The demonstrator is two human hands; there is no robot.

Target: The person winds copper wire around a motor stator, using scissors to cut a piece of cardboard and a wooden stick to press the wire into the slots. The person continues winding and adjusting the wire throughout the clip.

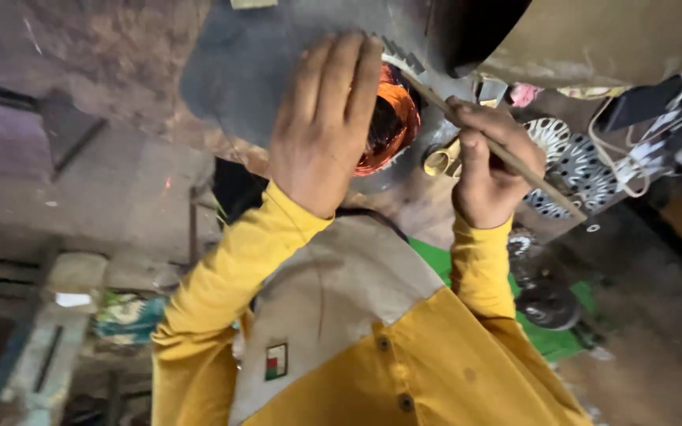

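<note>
- Left hand [327, 118] spread flat, pressing on the copper coil [392, 118] set in the grey stator [246, 71]
- Right hand [487, 162] closed round a thin wooden stick [507, 154], tip at the coil's edge
- Winding apparently seated; tucking seemingly under way, remainder impossible to tell

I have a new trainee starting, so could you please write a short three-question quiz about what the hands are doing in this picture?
1. True or false: the left hand rests flat on the motor housing beside the copper coil.
2. What does the right hand grip? A) brass scissors B) a thin wooden stick C) a white cord
3. Fill in: the stick points its far tip toward the ____ coil.

Key: 1 true; 2 B; 3 copper.
</note>
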